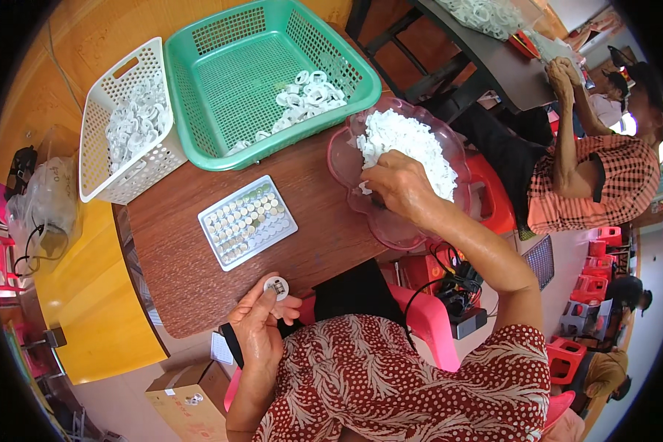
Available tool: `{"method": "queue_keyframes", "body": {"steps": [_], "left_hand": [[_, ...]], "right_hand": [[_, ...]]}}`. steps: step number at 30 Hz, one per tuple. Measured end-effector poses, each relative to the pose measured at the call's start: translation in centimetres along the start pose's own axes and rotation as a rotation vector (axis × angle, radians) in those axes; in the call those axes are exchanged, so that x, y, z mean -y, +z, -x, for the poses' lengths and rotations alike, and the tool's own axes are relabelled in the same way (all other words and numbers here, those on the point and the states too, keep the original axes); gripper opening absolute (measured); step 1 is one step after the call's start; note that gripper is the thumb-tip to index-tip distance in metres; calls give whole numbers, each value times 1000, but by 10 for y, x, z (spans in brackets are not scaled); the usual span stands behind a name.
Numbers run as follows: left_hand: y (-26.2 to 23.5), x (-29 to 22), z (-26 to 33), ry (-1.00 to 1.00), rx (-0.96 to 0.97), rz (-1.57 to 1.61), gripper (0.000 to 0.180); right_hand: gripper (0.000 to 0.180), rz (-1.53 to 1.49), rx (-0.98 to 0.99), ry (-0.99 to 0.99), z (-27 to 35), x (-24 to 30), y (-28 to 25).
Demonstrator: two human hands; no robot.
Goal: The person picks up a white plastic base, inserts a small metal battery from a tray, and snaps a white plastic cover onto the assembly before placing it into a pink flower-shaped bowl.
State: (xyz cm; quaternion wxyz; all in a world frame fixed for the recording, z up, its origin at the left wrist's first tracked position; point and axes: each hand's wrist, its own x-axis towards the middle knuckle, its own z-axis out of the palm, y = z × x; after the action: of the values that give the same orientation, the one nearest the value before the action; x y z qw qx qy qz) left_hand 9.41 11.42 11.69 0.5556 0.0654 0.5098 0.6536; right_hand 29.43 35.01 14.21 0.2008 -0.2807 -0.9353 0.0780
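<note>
So, I see left hand (260, 320) pinching round disc (277, 287), well left of bowl (387, 225); right hand (404, 183) curled at white pieces (409, 138), hold unclear.

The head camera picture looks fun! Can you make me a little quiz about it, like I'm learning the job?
1. True or false: the tray of small round discs lies to the left of the pink bowl.

2. Pick one. What does the left hand hold?
A) a red stool
B) a round white part
C) a green basket

3. Which hand is over the pink bowl of white bits?

Key:
1. True.
2. B.
3. The right hand.
</note>
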Motion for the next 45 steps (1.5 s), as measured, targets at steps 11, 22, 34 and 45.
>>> {"method": "queue_keyframes", "body": {"steps": [11,22,34,45], "left_hand": [[27,-19,-1,24,118,84,42],[13,-20,9,146,2,137,44],[-1,-23,6,229,-17,-57,49],[2,-24,1,273,-23,-39,48]], "right_hand": [[25,-317,-345,-360,7,117,12],[47,-274,-384,-444,13,151,45],[19,-1000,-63,157,16,149,43],[9,-1134,127,353,14,162,43]]}}
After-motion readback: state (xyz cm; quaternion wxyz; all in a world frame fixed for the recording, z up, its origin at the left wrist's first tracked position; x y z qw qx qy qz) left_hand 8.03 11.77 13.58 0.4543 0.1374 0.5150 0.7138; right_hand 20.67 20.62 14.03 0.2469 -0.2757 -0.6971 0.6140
